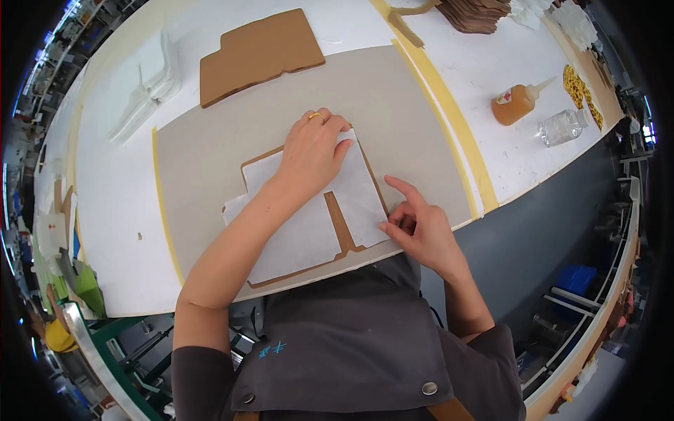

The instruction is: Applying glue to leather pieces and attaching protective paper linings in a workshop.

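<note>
A brown flat panel with a notched outline (340, 223) lies near the table's front edge, covered by a white sheet (295, 242) cut to nearly the same shape. Brown shows along its rim and through a narrow slot. Over its far right corner, my left hand (314, 151) is closed, fingers curled at the sheet's far edge; the fingertips are partly hidden. My right hand (421, 228) is beside the panel's right edge, index finger stretched out and the thumb apart from the other bent fingers. Nothing shows in it. Farther back lies a stack of similar brown panels (263, 52).
White sheets (151, 77) are stacked at the far left. To the right stand a bottle of amber liquid with a nozzle (514, 105) and a clear bottle (564, 128). A dark brown stack (474, 14) sits at the back. Yellow tape (449, 133) borders the grey mat (393, 105).
</note>
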The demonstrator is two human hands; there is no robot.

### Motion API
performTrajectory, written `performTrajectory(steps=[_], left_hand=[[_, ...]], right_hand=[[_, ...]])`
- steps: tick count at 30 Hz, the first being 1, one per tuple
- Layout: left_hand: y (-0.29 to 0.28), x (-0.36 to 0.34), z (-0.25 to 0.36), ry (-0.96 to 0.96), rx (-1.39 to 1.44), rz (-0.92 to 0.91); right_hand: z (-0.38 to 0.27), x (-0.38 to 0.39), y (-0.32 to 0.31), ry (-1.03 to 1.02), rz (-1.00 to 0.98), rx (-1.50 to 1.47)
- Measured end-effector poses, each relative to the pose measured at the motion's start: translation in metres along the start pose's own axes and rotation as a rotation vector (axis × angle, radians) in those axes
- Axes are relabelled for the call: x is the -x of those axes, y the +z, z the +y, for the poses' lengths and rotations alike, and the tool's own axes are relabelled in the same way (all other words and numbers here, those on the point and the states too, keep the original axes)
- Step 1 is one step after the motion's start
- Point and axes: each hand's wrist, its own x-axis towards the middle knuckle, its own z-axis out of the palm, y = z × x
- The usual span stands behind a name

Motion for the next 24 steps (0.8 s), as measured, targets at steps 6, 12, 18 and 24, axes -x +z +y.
performTrajectory(steps=[6, 12, 18, 24], left_hand=[[0.012, -0.017, -0.003, -0.178, 0.087, -0.139], [0.012, -0.016, -0.003, -0.152, 0.14, -0.046], [0.015, -0.013, -0.002, -0.035, 0.044, -0.024], [0.021, -0.013, -0.004, -0.012, 0.04, 0.012]], right_hand=[[0.008, 0.002, 0.004, -0.051, 0.085, 0.002], [0.011, 0.0, 0.002, -0.084, 0.115, 0.016], [0.012, 0.002, 0.002, -0.136, 0.111, 0.117], [0.012, 0.004, 0.003, -0.194, 0.164, 0.231]])
